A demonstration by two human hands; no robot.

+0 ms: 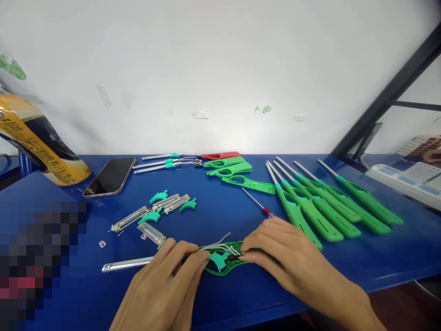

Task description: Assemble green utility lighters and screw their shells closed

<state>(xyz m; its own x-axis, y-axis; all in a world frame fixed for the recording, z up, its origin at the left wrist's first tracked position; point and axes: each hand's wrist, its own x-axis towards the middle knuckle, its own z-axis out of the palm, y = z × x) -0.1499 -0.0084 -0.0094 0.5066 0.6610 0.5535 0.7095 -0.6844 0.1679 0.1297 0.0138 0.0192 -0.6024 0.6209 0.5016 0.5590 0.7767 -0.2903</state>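
An opened green utility lighter [224,271] lies near the table's front edge, its inner side facing up. Its silver metal tube [127,264] points left, and a teal trigger [218,261] and thin white wires [220,247] show in the middle. My left hand [168,280] is closed over the tube end, fingertips beside the trigger. At the other side, my right hand [285,257] pinches the lighter near the wires and a black part [234,257]; its palm hides the handle end. A screwdriver [257,202] lies just beyond my right hand.
Several assembled green lighters [310,207] lie at right. Green half-shells [250,184], a red one [222,156] and metal tubes [155,168] are at the back. Clear fuel tanks [130,219] and loose teal triggers [188,205] lie left, near a phone [110,177] and yellow bottle [44,142].
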